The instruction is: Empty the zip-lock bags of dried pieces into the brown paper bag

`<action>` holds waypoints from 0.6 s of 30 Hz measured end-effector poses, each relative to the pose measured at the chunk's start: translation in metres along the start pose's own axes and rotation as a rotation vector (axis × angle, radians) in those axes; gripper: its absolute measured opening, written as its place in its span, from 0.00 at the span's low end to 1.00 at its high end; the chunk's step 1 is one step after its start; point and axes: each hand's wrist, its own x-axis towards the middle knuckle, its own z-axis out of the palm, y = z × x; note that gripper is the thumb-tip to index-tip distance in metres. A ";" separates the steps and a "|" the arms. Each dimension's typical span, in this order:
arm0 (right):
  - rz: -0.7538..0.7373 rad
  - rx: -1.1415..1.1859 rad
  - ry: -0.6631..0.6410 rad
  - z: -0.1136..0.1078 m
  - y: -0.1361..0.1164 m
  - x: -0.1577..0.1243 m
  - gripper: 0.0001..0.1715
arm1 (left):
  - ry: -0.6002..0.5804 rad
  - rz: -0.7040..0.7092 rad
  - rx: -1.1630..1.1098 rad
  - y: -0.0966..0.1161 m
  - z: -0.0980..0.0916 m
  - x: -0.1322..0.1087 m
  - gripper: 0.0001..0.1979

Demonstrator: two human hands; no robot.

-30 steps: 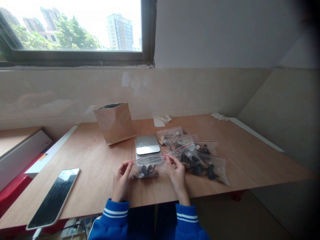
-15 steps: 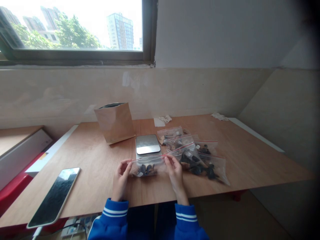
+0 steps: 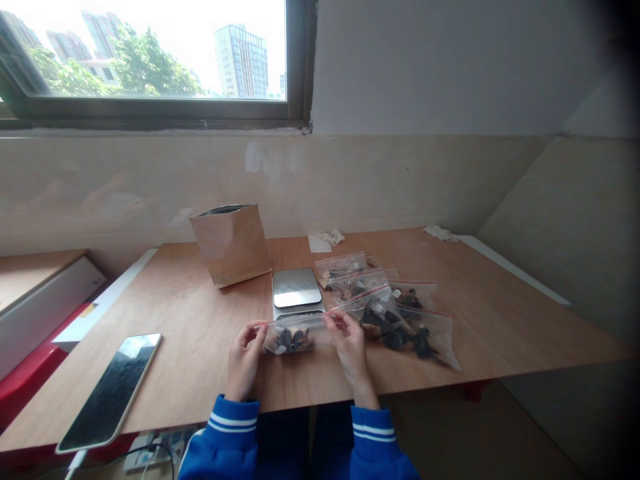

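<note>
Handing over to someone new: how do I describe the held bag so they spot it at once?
On the wooden table, find the scale near the middle. At its edge nearest the person is a clear bag of dark pieces, its top edge held by left hand and right hand. The other bags lie heaped to the right; this one alone is in hand.
</note>
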 end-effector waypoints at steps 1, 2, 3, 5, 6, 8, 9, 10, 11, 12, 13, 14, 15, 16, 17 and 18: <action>0.005 0.008 0.000 0.000 0.001 0.000 0.13 | 0.012 0.003 0.005 0.000 0.000 0.000 0.16; 0.006 0.017 -0.002 0.000 0.001 0.000 0.13 | 0.021 0.006 0.007 -0.001 0.000 -0.001 0.16; 0.003 0.030 -0.011 0.000 0.002 0.000 0.12 | 0.023 0.008 0.001 -0.001 0.000 -0.001 0.16; -0.005 0.077 -0.051 0.000 0.001 -0.001 0.11 | 0.006 0.014 -0.041 -0.001 0.001 -0.001 0.15; -0.005 0.114 -0.081 0.001 0.000 -0.002 0.10 | -0.006 0.013 -0.077 0.000 0.002 -0.002 0.15; 0.012 0.188 -0.147 0.004 -0.001 -0.004 0.11 | -0.023 -0.001 -0.155 0.000 0.005 -0.002 0.14; 0.027 0.212 -0.174 0.005 -0.002 -0.004 0.12 | -0.026 -0.016 -0.187 0.000 0.006 -0.003 0.14; 0.043 0.219 -0.193 0.007 -0.002 -0.005 0.14 | -0.026 -0.033 -0.212 -0.001 0.008 -0.003 0.15; 0.052 0.208 -0.204 0.008 -0.003 -0.005 0.15 | -0.025 -0.049 -0.227 -0.001 0.009 -0.003 0.15; 0.054 0.183 -0.207 0.009 -0.002 -0.005 0.15 | -0.023 -0.062 -0.235 -0.001 0.010 -0.003 0.16; 0.051 0.152 -0.203 0.010 -0.002 -0.005 0.14 | -0.020 -0.071 -0.237 -0.001 0.011 -0.004 0.16; 0.046 0.125 -0.196 0.010 -0.002 -0.005 0.14 | -0.016 -0.077 -0.237 -0.001 0.012 -0.003 0.15; 0.042 0.103 -0.186 0.010 -0.002 -0.005 0.14 | -0.010 -0.080 -0.232 -0.001 0.012 -0.003 0.15; 0.041 0.089 -0.175 0.010 -0.001 -0.004 0.14 | -0.002 -0.080 -0.225 -0.001 0.012 -0.003 0.14; 0.043 0.081 -0.165 0.010 -0.001 -0.004 0.14 | 0.005 -0.079 -0.216 0.000 0.011 -0.003 0.14; 0.045 0.077 -0.156 0.010 -0.001 -0.004 0.15 | 0.012 -0.076 -0.207 0.000 0.011 -0.003 0.14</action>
